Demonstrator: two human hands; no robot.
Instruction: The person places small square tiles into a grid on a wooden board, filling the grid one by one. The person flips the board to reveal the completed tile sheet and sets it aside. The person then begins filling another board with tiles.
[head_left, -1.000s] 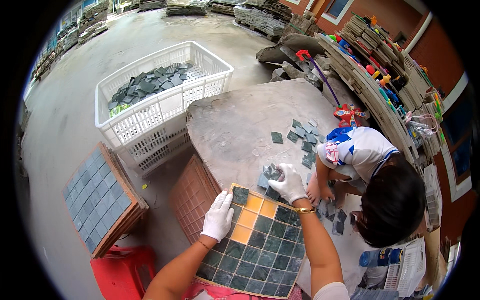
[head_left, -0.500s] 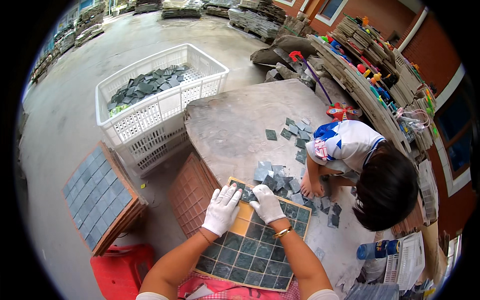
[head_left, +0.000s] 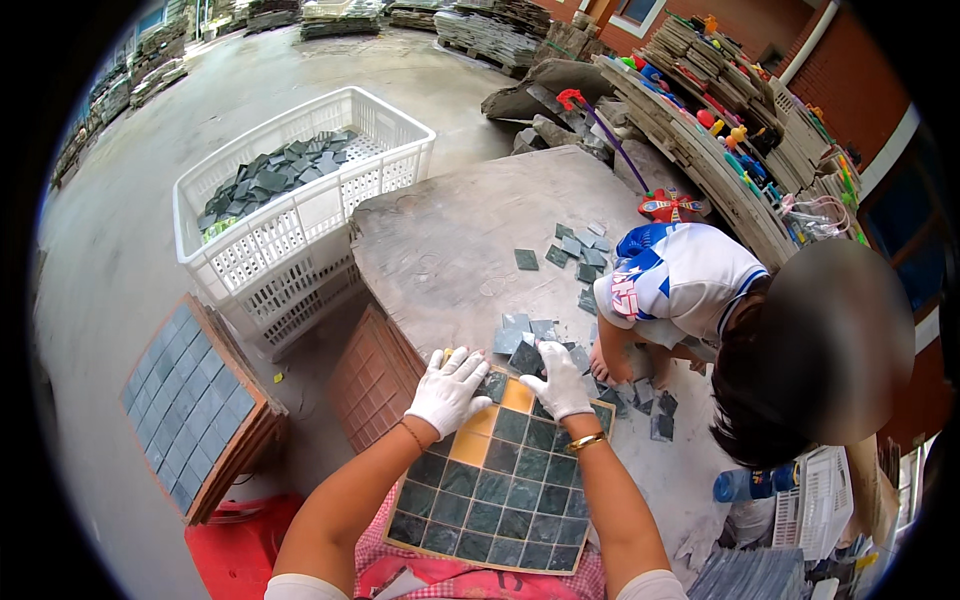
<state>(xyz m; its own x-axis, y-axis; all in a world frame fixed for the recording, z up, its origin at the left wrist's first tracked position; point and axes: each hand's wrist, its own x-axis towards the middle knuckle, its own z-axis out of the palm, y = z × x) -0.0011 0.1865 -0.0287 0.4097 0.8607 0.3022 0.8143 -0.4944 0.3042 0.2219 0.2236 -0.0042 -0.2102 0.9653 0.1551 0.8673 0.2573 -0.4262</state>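
My left hand (head_left: 450, 392), in a white fingertip-less glove, lies with fingers stretched over the far left corner of a gridded tile tray (head_left: 468, 447). Dark green square tiles (head_left: 492, 487) fill most of its cells, while a few orange cells show bare. Between my hands a dark tile (head_left: 493, 385) sits in the far row. My right hand (head_left: 560, 385), gloved alike, is over the tray's far edge, thumb apart from its fingers. Its fingertips reach the loose tile pile (head_left: 527, 355); no tile shows clearly in its grasp.
A child (head_left: 690, 280) crouches on the stone slab (head_left: 440, 230) at right, beside scattered tiles (head_left: 581, 247). A white crate (head_left: 300, 225) of tiles stands at far left. Nearer left are stacked trays (head_left: 190, 400) and a red stool (head_left: 235, 550). A blue bottle (head_left: 755, 484) lies at right.
My right hand has moved from the tray's far row toward the loose pile, its thumb now apart. My left hand remains on the far left corner. The view has shifted slightly; the child's head has moved.
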